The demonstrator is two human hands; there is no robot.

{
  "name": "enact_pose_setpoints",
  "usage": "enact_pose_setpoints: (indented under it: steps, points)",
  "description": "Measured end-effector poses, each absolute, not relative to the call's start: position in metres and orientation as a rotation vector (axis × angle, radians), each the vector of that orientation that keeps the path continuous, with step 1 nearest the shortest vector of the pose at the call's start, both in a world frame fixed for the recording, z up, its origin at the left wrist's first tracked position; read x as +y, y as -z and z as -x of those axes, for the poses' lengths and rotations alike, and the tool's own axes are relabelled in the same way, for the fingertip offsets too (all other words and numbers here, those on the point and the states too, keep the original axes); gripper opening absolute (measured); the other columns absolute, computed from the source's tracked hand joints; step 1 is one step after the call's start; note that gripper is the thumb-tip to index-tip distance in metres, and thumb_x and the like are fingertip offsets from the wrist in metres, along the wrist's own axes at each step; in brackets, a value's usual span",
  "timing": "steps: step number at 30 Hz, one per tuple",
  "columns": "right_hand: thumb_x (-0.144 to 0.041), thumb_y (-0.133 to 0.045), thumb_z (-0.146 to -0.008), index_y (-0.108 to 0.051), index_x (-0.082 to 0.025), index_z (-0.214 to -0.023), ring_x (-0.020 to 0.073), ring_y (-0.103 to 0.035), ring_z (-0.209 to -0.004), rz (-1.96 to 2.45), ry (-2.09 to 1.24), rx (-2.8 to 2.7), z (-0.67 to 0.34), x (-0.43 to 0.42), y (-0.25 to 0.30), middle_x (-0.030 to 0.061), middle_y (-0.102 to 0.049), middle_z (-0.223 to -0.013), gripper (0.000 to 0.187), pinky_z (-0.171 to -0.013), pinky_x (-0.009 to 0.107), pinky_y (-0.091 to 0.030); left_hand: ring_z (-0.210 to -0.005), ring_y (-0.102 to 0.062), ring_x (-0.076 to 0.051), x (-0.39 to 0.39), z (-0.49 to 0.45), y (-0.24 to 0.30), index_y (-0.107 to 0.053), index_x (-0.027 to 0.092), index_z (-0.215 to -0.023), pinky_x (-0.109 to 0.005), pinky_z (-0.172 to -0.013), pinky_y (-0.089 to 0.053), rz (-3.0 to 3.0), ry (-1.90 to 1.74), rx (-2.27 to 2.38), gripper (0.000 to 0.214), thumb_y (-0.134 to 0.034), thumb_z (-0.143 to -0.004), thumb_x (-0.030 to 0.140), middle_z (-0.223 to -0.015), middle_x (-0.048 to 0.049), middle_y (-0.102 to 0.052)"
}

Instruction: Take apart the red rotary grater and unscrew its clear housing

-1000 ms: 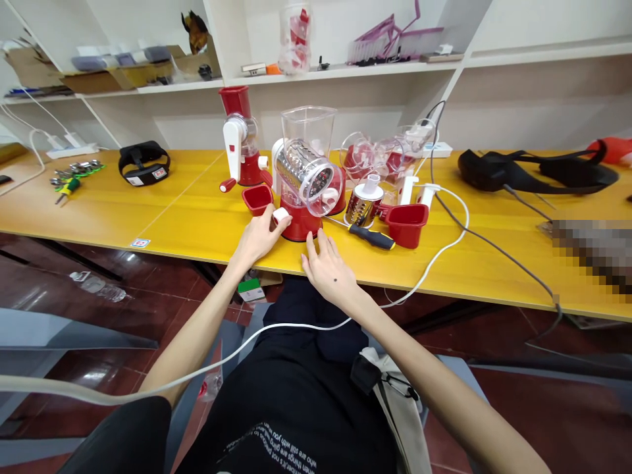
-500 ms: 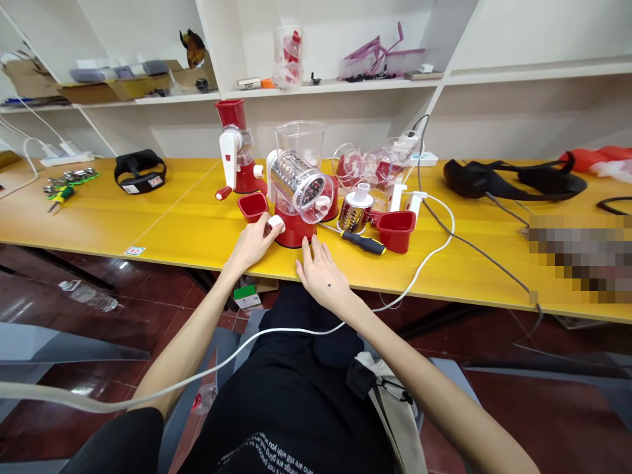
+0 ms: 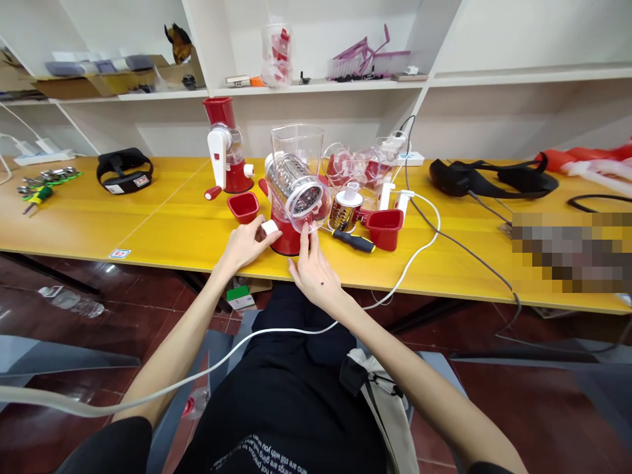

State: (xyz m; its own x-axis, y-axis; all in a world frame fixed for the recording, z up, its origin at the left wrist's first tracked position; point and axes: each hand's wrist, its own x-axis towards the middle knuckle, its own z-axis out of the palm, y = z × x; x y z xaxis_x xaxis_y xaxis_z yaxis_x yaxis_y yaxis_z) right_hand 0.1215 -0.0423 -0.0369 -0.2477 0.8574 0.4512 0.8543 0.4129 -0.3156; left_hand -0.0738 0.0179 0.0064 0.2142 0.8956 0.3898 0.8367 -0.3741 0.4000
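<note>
In front of me stands a rotary drum grater with a clear housing, a metal grating drum inside and a red base. My left hand pinches the white knob on the base's left side between thumb and fingers. With fingers extended, my right hand reaches up to the lower rim of the housing's round clear mouth; its fingertips appear to touch there. A red cup-shaped piece lies left of the base. Right of it are a screwdriver and another grating drum.
Behind stands an assembled red-and-white grater. A red hopper piece and clear parts lie to the right, near a white cable. Black head straps and a black headset rest farther out. Shelves rise behind the table.
My right hand's fingers have moved up from the red base to the housing's clear mouth. The grater has shifted slightly toward me. My left hand stays on the knob.
</note>
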Motion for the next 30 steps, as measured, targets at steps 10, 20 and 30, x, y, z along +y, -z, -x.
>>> enact_pose_setpoints:
  steps: [10,20,30]
  points:
    - [-0.030,-0.039,-0.103,-0.018,0.005,-0.164,0.0423,-0.035,-0.156,1.497,0.046,-2.143,-0.1205,-0.0430,0.0332,0.0350,-0.013,-0.170,0.073,-0.119,0.056,-0.047,-0.069,-0.068,-0.025,0.0185,0.0737,-0.0061,-0.060,0.023,-0.089,-0.030,-0.065,-0.041,-2.383,-0.905,1.605,0.057,-0.037,-0.099,0.074,-0.071,-0.0045,-0.069]
    - [-0.030,-0.040,-0.103,-0.027,0.002,-0.161,0.0436,-0.039,-0.154,1.473,0.055,-2.125,-0.1206,-0.0424,0.0355,0.0349,-0.017,-0.169,0.068,-0.114,0.058,-0.051,-0.072,-0.069,-0.027,0.0183,0.0725,-0.0074,-0.052,0.024,-0.081,-0.032,-0.068,-0.044,-2.354,-0.869,1.585,0.057,-0.031,-0.101,0.073,-0.068,-0.0050,-0.069]
    - [-0.029,-0.044,-0.103,-0.024,0.003,-0.162,0.0431,-0.040,-0.154,1.511,0.050,-2.151,-0.1203,-0.0435,0.0305,0.0357,-0.018,-0.168,0.071,-0.114,0.055,-0.052,-0.071,-0.068,-0.028,0.0175,0.0731,-0.0079,-0.044,0.026,-0.082,-0.032,-0.069,-0.039,-2.375,-0.786,1.609,0.047,-0.021,-0.106,0.059,-0.067,-0.0033,-0.066]
